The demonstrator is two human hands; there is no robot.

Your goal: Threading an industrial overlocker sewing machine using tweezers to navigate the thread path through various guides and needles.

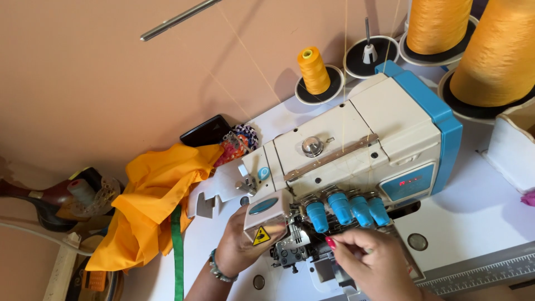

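Note:
A white and blue overlock sewing machine stands on a white table. My left hand, with a bracelet on the wrist, rests against the machine's opened front cover by the yellow warning sticker. My right hand is pinched at the open threading area below the blue tension knobs; a thin thread may lie between the fingertips, but it is too fine to make out. Yellow fabric lies piled at the machine's left.
Orange thread cones stand behind the machine, plus one empty spool holder. A green tape measure hangs over the fabric. A black case and beaded items lie near the wall. A white box sits at right.

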